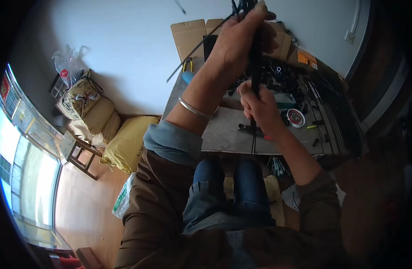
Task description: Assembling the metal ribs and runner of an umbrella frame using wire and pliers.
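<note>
My left hand (239, 40) is raised at the top of the view, its fingers wrapped round a bundle of long, thin black rods (254, 67). From that grip one thin black rod (192, 53) sticks out down and to the left. Lower on the same bundle, my right hand (262, 105) is closed round it above the grey table (226, 134). Thin ends hang below that fist toward the table's front edge. The upper end of the bundle is partly cut off by the frame.
Small black parts (300, 80) are heaped on the table beside a white bowl (296, 118) of small pieces. More long rods (329, 112) lie at the right. Yellow-handled pliers (187, 65) and a cardboard box (188, 36) stand at the back. Yellow sacks (132, 139) are left.
</note>
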A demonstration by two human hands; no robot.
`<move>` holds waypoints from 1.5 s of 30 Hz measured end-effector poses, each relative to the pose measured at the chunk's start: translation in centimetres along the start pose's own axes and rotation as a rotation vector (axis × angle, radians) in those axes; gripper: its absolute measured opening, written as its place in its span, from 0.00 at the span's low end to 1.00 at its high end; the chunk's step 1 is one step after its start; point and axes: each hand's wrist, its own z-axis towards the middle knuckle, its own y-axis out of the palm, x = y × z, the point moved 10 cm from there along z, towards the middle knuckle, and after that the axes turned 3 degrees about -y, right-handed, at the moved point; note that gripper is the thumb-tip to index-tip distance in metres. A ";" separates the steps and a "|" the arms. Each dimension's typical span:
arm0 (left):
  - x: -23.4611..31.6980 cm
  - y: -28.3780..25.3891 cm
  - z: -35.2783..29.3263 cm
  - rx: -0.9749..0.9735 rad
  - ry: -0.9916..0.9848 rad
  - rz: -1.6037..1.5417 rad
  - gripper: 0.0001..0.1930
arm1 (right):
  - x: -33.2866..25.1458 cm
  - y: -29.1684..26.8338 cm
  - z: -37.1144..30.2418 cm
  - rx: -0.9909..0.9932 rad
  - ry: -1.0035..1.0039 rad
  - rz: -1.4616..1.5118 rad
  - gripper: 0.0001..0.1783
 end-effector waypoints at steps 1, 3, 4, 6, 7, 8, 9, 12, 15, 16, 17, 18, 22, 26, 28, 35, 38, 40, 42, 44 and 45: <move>-0.2 0.1 0.2 -0.008 0.002 0.006 0.21 | -0.2 -0.3 0.9 0.040 -0.090 0.005 0.15; -1.6 -0.5 0.1 0.087 -0.055 0.097 0.23 | 0.9 -0.9 1.5 0.156 -0.238 -0.032 0.15; -3.8 -2.0 -0.6 0.151 -0.076 0.183 0.22 | 4.0 -1.0 1.6 0.164 -0.245 -0.030 0.15; -9.1 -5.9 -2.3 0.280 -0.226 0.317 0.20 | 9.9 -0.5 1.1 0.181 -0.141 -0.091 0.12; -9.1 -5.8 -2.6 0.277 -0.223 0.321 0.20 | 9.7 -0.6 0.4 0.183 -0.147 -0.088 0.12; -9.2 -6.1 -3.0 0.303 -0.259 0.261 0.20 | 9.9 0.2 0.0 0.113 -0.037 0.024 0.11; -9.2 -6.4 -3.1 0.328 -0.295 0.199 0.20 | 9.9 1.0 -0.3 0.042 0.074 0.135 0.11; -2.4 -2.5 0.7 0.110 -0.053 0.091 0.21 | 2.6 0.9 1.6 0.098 0.052 0.133 0.13; 5.4 4.0 2.9 -0.056 0.012 0.126 0.25 | -6.8 -0.5 3.5 0.144 -0.252 -0.031 0.13; 7.7 5.0 2.7 -0.044 0.077 0.165 0.26 | -8.8 -0.1 3.8 0.122 -0.314 -0.018 0.13; 8.6 5.5 2.2 0.015 0.124 0.228 0.27 | -9.6 -0.3 3.9 0.092 -0.347 -0.037 0.12; 8.3 5.6 1.7 -0.018 0.130 0.329 0.28 | -8.6 -0.4 4.0 0.098 -0.340 -0.036 0.12; -0.4 -2.0 -0.8 0.153 0.024 0.535 0.32 | 2.7 -0.7 3.4 0.298 -0.424 -0.223 0.11; -9.5 -7.2 -4.8 0.343 -0.296 0.221 0.21 | 13.0 -1.5 1.0 0.296 -0.310 -0.341 0.12; -9.4 -7.6 -4.0 0.197 -0.262 0.195 0.16 | 12.6 -0.7 0.6 0.189 -0.231 -0.234 0.11; -9.1 -7.4 -1.7 0.089 -0.453 -0.068 0.21 | 2.1 1.0 -4.0 -0.156 0.210 0.386 0.13; -10.9 -6.6 -2.2 0.048 -0.554 -0.124 0.19 | 1.9 -1.3 -5.2 -0.029 0.189 0.433 0.16; -12.0 -5.9 -2.2 0.045 -0.589 -0.207 0.18 | 2.0 -3.3 -5.3 0.108 0.134 0.365 0.16; -12.5 -6.9 -2.0 0.169 -0.540 -0.097 0.13 | 2.7 -4.2 -5.1 0.134 0.093 0.256 0.15; -12.5 -5.8 -2.2 0.183 -0.542 -0.019 0.12 | 2.5 -5.1 -5.1 0.157 0.052 0.146 0.15; -12.4 -5.7 -2.2 0.200 -0.543 0.057 0.10 | 2.5 -5.3 -5.3 0.166 0.059 0.087 0.14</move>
